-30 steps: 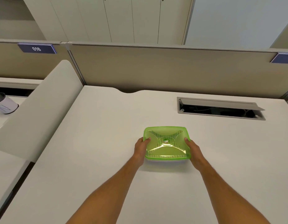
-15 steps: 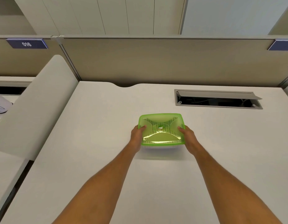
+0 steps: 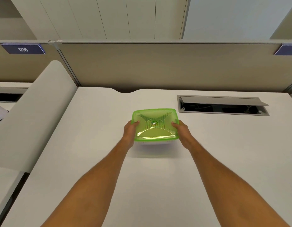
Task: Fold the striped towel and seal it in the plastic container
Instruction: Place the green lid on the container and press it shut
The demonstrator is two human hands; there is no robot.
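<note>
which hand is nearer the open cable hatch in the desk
Right. The right hand grips the container's right side, just below-left of the hatch; the left hand grips its left side, farther away.

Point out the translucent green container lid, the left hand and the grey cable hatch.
translucent green container lid (image 3: 156, 117): head view, far panel.
left hand (image 3: 129, 131): head view, back of hand.
grey cable hatch (image 3: 223, 101): head view, raised flap.

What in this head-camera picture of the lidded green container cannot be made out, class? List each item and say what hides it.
- Striped towel, head view: only stripes show through the tinted green lid; its fold is unclear.
- Container base: mostly hidden under the lid.
- Fingers of the left hand and right hand: tucked beneath the rim.
- Lid logo: too small to read.
- Right sign: cut off by the frame edge.
</note>
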